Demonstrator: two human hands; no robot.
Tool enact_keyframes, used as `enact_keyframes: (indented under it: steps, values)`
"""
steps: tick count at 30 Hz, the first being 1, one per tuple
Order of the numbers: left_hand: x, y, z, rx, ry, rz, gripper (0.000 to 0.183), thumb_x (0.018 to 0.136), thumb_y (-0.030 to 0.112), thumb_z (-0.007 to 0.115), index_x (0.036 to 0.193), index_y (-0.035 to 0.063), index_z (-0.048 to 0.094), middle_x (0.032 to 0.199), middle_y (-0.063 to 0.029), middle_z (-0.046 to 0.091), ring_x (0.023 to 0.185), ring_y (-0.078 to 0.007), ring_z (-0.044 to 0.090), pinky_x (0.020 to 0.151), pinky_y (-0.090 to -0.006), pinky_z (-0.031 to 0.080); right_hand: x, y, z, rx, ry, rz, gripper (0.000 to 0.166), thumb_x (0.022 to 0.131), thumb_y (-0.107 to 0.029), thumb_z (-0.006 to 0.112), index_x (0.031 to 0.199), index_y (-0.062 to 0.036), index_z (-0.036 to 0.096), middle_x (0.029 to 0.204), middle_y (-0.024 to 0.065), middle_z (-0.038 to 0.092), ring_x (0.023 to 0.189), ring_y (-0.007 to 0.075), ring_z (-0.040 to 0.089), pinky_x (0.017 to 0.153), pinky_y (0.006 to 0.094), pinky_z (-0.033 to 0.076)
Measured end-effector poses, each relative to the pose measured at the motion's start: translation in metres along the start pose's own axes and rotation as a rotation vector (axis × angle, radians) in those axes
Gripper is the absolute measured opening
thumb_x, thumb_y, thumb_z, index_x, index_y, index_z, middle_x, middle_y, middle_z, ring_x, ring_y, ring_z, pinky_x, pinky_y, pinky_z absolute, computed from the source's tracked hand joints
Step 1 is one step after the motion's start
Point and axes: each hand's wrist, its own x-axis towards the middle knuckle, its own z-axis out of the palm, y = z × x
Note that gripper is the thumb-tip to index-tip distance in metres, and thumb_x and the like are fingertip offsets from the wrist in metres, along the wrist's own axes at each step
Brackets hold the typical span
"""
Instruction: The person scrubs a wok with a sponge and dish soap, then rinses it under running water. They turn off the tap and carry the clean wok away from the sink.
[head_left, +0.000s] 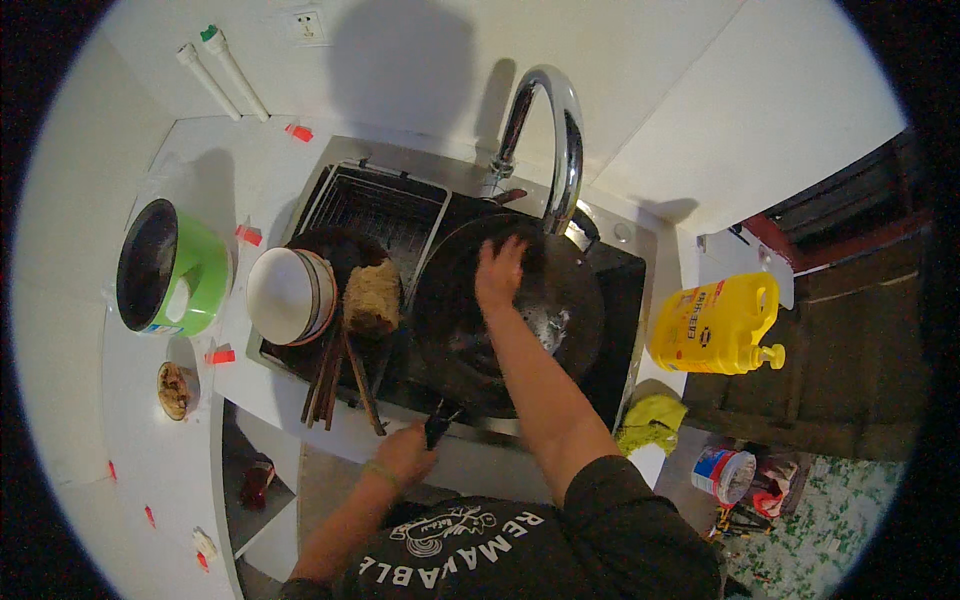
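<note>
A dark wok (450, 352) rests in the right side of the sink, under the chrome faucet (568, 142). My left hand (405, 454) grips the wok's black handle (441, 425) at the sink's front edge. Inside the wok, my right hand (501, 274) lies against the far wall, fingers spread and slightly blurred. No object shows in it, though its palm side is hidden. Shiny water (551, 330) sits in the wok's bottom, partly behind my right forearm. Left of the wok are stacked bowls (283, 296), a tan fibrous scrubber (373, 298) and several chopsticks (328, 382).
A wire rack (382, 206) sits in the sink's left basin. On the left counter stand a green pot (199, 274) and a small dish of food (174, 390). A yellow pump bottle (712, 322) and a yellow-green cloth (652, 424) are at the right.
</note>
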Motion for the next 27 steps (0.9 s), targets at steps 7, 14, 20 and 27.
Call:
enact_keyframes:
  steps: [7,14,20,27]
  values:
    - [-0.001,-0.001,0.004,0.025,0.055,0.019,0.038,0.070,0.020,0.062,0.097,-0.0035,0.050,0.085,-0.0256,0.060,0.081,-0.0403,0.059,0.073,-0.0464,0.048,-0.082,-0.029,0.023,0.077,-0.188,-0.268,0.068,0.089,-0.048,0.039,0.134,0.0013,0.028,0.140,0.0254,0.026,0.119,0.0403,0.040,0.096,0.0451,0.036]
    - [0.004,0.004,0.004,0.031,0.051,0.063,0.036,0.070,0.020,0.062,0.093,-0.0043,0.051,0.083,-0.0257,0.060,0.080,-0.0399,0.060,0.072,-0.0470,0.048,0.009,0.004,0.028,0.230,-0.092,0.057,0.068,0.091,-0.047,0.036,0.136,0.0037,0.025,0.140,0.0268,0.025,0.127,0.0400,0.029,0.104,0.0445,0.024]
    - [0.001,0.001,0.007,0.045,0.063,0.030,0.034,0.070,0.021,0.063,0.091,-0.0038,0.053,0.084,-0.0256,0.061,0.081,-0.0401,0.060,0.074,-0.0465,0.048,-0.003,-0.011,0.006,0.204,-0.498,0.039,0.072,0.091,-0.052,0.034,0.136,0.0036,0.025,0.143,0.0225,0.022,0.131,0.0384,0.023,0.105,0.0455,0.024]
    - [0.000,0.002,0.004,0.026,0.067,0.027,0.036,0.069,0.020,0.064,0.093,-0.0053,0.053,0.084,-0.0250,0.061,0.081,-0.0401,0.060,0.074,-0.0451,0.048,-0.066,-0.002,0.051,0.208,-0.414,-0.262,0.059,0.093,-0.035,0.038,0.137,0.0012,0.023,0.144,0.0210,0.020,0.132,0.0340,0.022,0.107,0.0398,0.021]
